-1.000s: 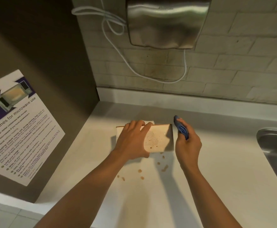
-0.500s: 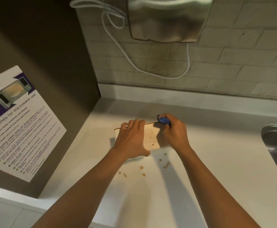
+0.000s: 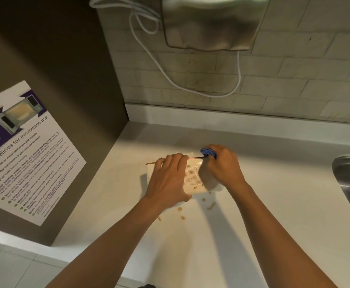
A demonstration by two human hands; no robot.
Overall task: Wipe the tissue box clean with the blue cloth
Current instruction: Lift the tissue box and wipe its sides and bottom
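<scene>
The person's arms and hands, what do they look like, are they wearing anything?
Both forearms are bare, with no sleeves in view. The left hand and right hand wear no gloves, and no watch, ring or bracelet shows on either.

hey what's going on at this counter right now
A person is cleaning a tissue box on a white counter. The left hand grips the box to steady it, while the right hand holds a bunched blue cloth at the box's far right edge. Brown smears still show on the box, and crumbs lie on the counter in front of it.
</scene>
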